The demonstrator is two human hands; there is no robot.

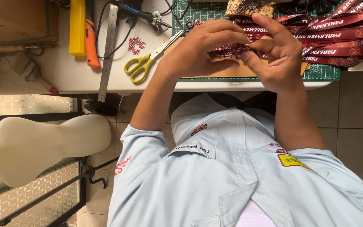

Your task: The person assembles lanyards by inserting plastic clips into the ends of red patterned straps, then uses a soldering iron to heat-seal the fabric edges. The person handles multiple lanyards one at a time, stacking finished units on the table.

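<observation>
White worktop (72, 77) fills the top of the view, tiled floor below it, and we're looking down over a pale blue shirt (232, 176). Far left, a brush (30, 72) lies at an angle near the edge. Next along, a yellow block (77, 27) with an orange knife (91, 42) right beside it. A steel ruler (107, 52) runs down past the worktop's front edge. Just right of that, a soldering iron (141, 14) with its black cord, a small red patterned scrap (136, 45), and yellow-handled scissors (144, 65) lying open, blades pointing up toward the hands.

Now the action: the left hand (200, 46) is curled over a red patterned strap (227, 51), fingers pinching it from above. The right hand (276, 54) meets it, thumb and fingers closed on the same strap's end, where something small and dark sits in the pinch — too small to tell what. Both hands hover above a tan board (227, 71) on the green cutting mat (322, 72).

Further right, a heap of red lanyards (341, 38) with white lettering sprawls across the mat. Down at lower left, a pale mannequin form (38, 147) stands on the floor.
</observation>
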